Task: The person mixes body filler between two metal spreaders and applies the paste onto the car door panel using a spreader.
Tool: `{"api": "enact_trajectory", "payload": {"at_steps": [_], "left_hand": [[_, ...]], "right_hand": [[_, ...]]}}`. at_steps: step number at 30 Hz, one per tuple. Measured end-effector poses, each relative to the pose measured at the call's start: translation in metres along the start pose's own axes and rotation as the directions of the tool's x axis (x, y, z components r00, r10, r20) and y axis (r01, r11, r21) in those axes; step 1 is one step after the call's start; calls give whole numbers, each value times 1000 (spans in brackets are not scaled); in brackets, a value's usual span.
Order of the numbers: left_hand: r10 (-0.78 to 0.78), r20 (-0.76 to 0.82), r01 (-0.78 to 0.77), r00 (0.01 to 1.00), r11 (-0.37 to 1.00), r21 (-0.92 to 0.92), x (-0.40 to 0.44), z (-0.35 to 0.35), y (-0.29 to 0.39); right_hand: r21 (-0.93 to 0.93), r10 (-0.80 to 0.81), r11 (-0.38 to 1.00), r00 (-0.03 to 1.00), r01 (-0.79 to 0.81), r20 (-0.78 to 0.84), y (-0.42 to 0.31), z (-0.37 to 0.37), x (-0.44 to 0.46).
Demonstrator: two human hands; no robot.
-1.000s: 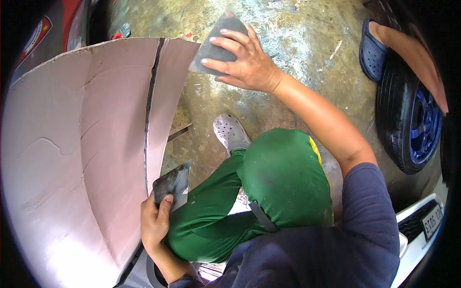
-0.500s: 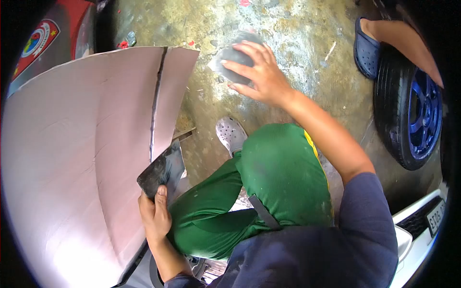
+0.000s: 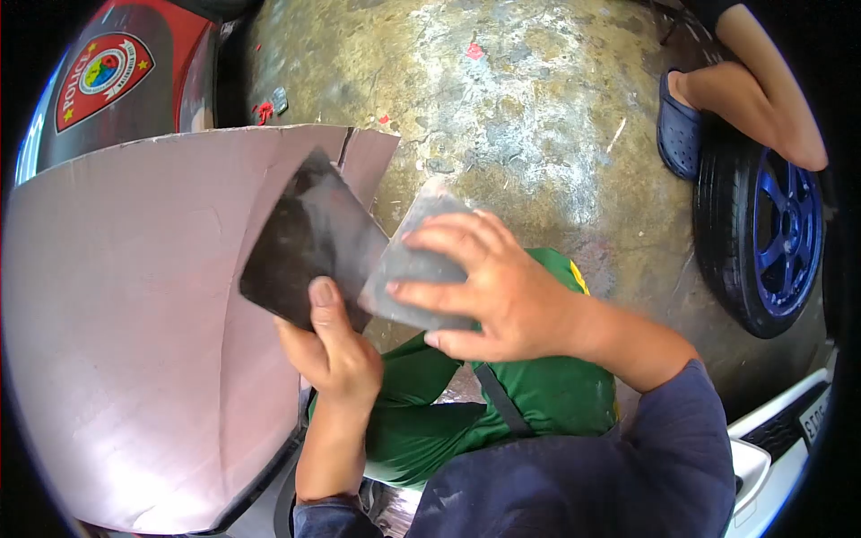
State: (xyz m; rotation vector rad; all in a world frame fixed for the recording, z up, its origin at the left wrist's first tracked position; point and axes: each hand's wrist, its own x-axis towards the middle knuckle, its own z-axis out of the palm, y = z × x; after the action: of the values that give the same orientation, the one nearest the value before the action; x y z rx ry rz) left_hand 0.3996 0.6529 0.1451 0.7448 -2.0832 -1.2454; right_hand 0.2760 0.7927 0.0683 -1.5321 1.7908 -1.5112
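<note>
My left hand (image 3: 339, 354) is closed on the lower edge of a dark, flat rectangular sheet (image 3: 291, 238), its thumb lying on top. The sheet's surface has pale smears. A grey flat sheet (image 3: 413, 265) is in my right hand (image 3: 507, 287), with the fingers spread over its face. Its edge meets or overlaps the right side of the dark sheet; blur hides whether they touch. Both hands are above my lap, beside a large curved pinkish vehicle panel (image 3: 134, 296) on the left.
A red and grey surface with a police emblem (image 3: 106, 81) stands at upper left. On the right are a tire with a blue rim (image 3: 780, 233) and another person's leg in a blue clog (image 3: 679, 130). A white car front (image 3: 776, 448) is at lower right. Red scraps (image 3: 474, 51) lie on the stained floor.
My right hand has come back from over the floor, bringing the grey sheet down to the dark sheet. My left hand has raised the dark sheet up and to the right.
</note>
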Motion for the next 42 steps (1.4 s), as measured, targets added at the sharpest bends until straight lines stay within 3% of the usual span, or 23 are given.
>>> {"api": "enact_trajectory", "payload": {"at_steps": [3,4,6,7,8,10,12,14,17,23,26,31,42], "left_hand": [[30,-90,-32,995,999,-16,-8,-23,-4],[85,-118,-83,989,996,27,-12,-36,-2],[2,-61,-1,998,1000,13,-20,-55,11],[-135,109,109,985,970,216,-26,-78,15],[-153,158,46,976,845,533,-31,-91,7],[-459,289,103,840,659,745,-25,-88,5],[-535,349,33,769,578,815,-26,-79,-10],[-612,399,31,683,570,821,-21,-79,-10],[-711,266,262,651,540,800,-17,-90,-14],[-688,263,230,677,537,812,-23,-98,-21],[-645,272,253,714,599,759,-30,-107,-32],[-690,269,253,672,555,792,-25,-104,-20],[-625,361,203,692,649,733,-24,-97,-12]], "right_hand": [[-112,-22,993,990,38,137,6,2,1],[-221,8,975,995,14,100,18,4,4],[-428,52,903,999,-41,15,53,6,13],[-466,19,885,1000,-19,-5,71,9,19],[-503,-13,864,1000,-2,-25,89,13,25],[-545,-90,837,995,52,-43,113,24,37],[-554,-172,825,984,117,-49,121,42,52],[-570,-194,812,979,128,-57,123,53,59],[-574,-243,803,967,158,-74,126,61,66],[-588,-278,789,957,176,-87,129,63,74],[-600,-322,772,943,210,-85,136,64,80],[-607,-374,759,921,236,-110,150,72,84],[-610,-232,777,971,151,-55,200,91,32]]}}
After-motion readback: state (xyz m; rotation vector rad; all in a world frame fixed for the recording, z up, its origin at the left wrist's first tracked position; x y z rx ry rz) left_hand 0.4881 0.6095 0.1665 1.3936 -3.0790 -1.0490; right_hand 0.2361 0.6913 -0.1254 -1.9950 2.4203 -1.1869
